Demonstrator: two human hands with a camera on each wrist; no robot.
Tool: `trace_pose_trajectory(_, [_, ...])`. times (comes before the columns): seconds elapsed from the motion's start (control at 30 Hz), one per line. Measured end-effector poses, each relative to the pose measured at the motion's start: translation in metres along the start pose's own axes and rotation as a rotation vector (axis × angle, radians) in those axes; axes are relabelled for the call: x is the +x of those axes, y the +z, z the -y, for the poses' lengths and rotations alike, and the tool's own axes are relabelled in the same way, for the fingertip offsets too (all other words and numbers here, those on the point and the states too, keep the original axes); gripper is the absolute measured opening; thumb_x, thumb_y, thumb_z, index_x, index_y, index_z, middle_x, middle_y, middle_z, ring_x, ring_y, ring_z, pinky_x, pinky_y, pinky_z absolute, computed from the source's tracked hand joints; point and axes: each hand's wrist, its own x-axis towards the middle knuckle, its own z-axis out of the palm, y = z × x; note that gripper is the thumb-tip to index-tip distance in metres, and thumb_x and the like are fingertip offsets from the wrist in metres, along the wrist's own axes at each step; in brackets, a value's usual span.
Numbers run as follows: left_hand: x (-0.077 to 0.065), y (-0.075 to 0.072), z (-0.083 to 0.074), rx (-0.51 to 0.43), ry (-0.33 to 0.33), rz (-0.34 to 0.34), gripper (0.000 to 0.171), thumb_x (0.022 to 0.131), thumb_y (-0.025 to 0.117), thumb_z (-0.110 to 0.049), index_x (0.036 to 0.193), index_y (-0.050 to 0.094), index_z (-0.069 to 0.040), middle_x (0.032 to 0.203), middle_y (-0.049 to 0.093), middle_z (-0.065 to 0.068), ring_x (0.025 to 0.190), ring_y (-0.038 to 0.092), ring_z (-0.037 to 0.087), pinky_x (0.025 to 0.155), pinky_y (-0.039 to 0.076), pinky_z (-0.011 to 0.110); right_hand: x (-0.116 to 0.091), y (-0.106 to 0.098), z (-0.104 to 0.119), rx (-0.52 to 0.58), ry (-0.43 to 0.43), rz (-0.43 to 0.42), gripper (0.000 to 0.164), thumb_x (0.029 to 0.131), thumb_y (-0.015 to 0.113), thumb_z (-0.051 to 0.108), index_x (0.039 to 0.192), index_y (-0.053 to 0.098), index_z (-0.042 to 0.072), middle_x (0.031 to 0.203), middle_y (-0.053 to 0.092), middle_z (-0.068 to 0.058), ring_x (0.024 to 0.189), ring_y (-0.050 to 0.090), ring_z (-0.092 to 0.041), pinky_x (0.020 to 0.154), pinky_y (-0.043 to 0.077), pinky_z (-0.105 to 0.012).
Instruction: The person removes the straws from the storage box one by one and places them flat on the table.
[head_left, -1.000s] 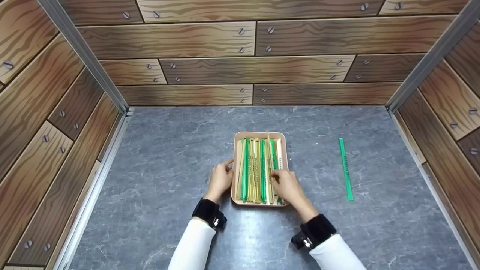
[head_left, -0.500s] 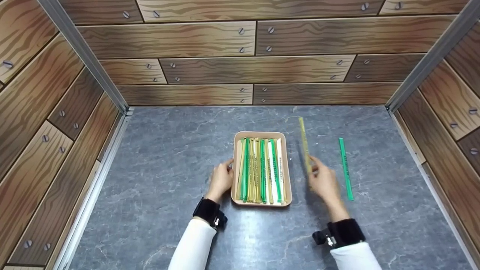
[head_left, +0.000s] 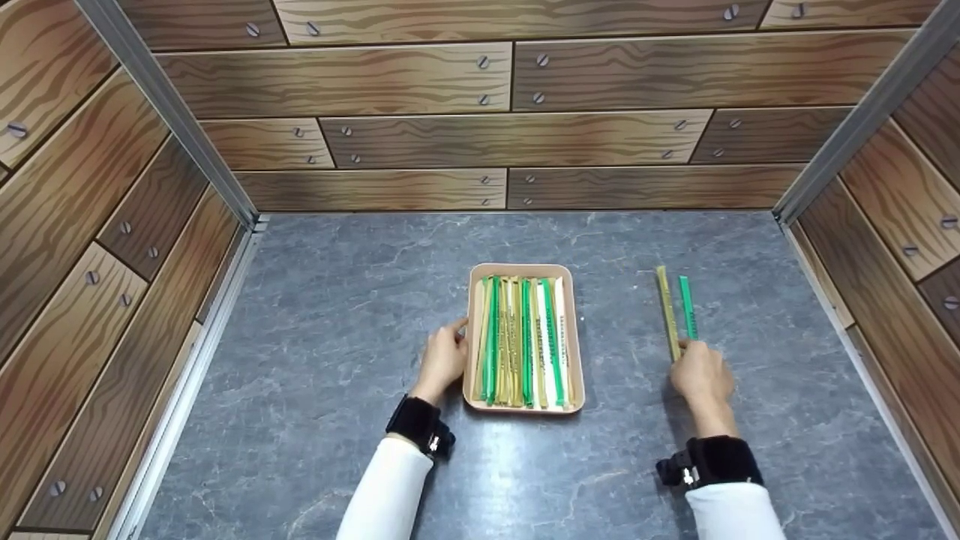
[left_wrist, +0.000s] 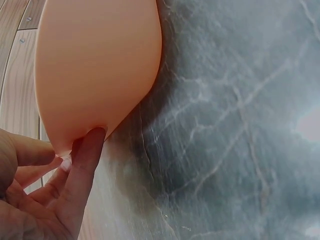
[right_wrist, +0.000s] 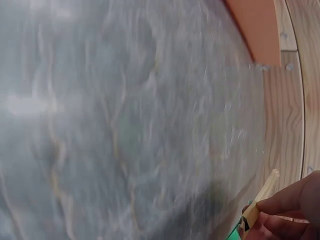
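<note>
In the head view, a tan rectangular tray (head_left: 577, 375) holds several slim printed stick packets (head_left: 514, 341) in green, gold and white, lying lengthwise. My left hand (head_left: 441, 361) holds the tray's left side; the left wrist view has its fingers against the smooth outer wall (left_wrist: 100, 65). To the right of the tray, my right hand (head_left: 703, 379) pinches a gold stick packet (head_left: 667, 307) near its lower part. Just beside it lies a green stick packet (head_left: 687, 300), its lower part hidden by that hand. Thumb and fingers grip the gold packet's end (right_wrist: 265, 192) in the right wrist view.
The grey marbled tabletop (head_left: 337, 300) is bounded by wood-print panels (head_left: 420, 139) at the back and both sides. Metal rails (head_left: 180, 382) run along the side edges.
My right hand has drawn the gold stick packet from the tray and carried it right, beside the green one. The left hand has stayed at the tray's side.
</note>
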Motion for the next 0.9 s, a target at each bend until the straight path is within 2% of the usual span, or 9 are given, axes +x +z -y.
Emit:
trace_pose_trajectory(0.23, [0.000, 0.000, 0.000, 0.003, -0.003, 0.002, 0.042, 0.087, 0.056, 0.005, 0.129, 0.062, 0.001, 0.077, 0.067, 0.008, 0.066, 0.062, 0.021, 0.061, 0.053, 0.036, 0.008, -0.002, -0.010, -0.026, 0.044, -0.003, 0.043, 0.093, 0.054, 0.005, 0.136, 0.055, 0.003, 0.112, 0.060, -0.033, 0.090, 0.061, -0.046, 0.065, 0.048, -0.055])
trace_pose_trajectory(0.37, [0.000, 0.001, -0.001, 0.003, 0.002, -0.003, 0.042, 0.087, 0.057, 0.005, 0.129, 0.062, 0.001, 0.077, 0.068, 0.008, 0.065, 0.062, 0.021, 0.060, 0.053, 0.036, 0.011, -0.001, -0.014, -0.036, 0.041, -0.003, 0.036, 0.094, 0.054, 0.006, 0.130, 0.059, 0.001, 0.104, 0.062, -0.030, 0.085, 0.062, -0.044, 0.061, 0.048, -0.053])
trace_pose_trajectory(0.57, [-0.001, 0.001, -0.001, -0.007, 0.008, -0.008, 0.042, 0.087, 0.058, 0.005, 0.129, 0.062, 0.002, 0.078, 0.068, 0.009, 0.065, 0.062, 0.022, 0.061, 0.053, 0.037, 0.012, -0.001, -0.017, -0.053, 0.022, -0.003, 0.031, 0.096, 0.053, 0.009, 0.124, 0.061, -0.001, 0.104, 0.061, -0.032, 0.087, 0.061, -0.050, 0.061, 0.048, -0.055])
trace_pose_trajectory(0.67, [-0.001, 0.001, -0.001, -0.014, 0.003, -0.002, 0.042, 0.088, 0.058, 0.005, 0.129, 0.062, 0.001, 0.079, 0.068, 0.009, 0.066, 0.062, 0.021, 0.060, 0.053, 0.037, 0.010, -0.002, -0.016, -0.071, 0.011, -0.037, 0.030, 0.093, 0.054, 0.008, 0.119, 0.061, -0.003, 0.100, 0.061, -0.034, 0.086, 0.060, -0.052, 0.060, 0.049, -0.058])
trace_pose_trajectory(0.8, [-0.001, 0.001, -0.001, -0.023, -0.005, -0.001, 0.041, 0.088, 0.058, 0.004, 0.130, 0.061, 0.002, 0.078, 0.068, 0.009, 0.065, 0.061, 0.020, 0.060, 0.053, 0.036, 0.005, 0.000, -0.005, -0.074, -0.015, -0.111, 0.036, 0.092, 0.056, 0.007, 0.126, 0.059, -0.002, 0.105, 0.061, -0.033, 0.087, 0.061, -0.052, 0.062, 0.049, -0.059])
trace_pose_trajectory(0.9, [-0.001, 0.001, -0.001, -0.027, -0.007, -0.002, 0.041, 0.089, 0.058, 0.005, 0.129, 0.061, 0.002, 0.078, 0.068, 0.010, 0.065, 0.061, 0.020, 0.060, 0.053, 0.036, -0.003, 0.005, 0.011, -0.033, -0.086, -0.173, 0.038, 0.091, 0.056, 0.008, 0.129, 0.061, 0.001, 0.111, 0.063, -0.031, 0.089, 0.062, -0.050, 0.060, 0.049, -0.057])
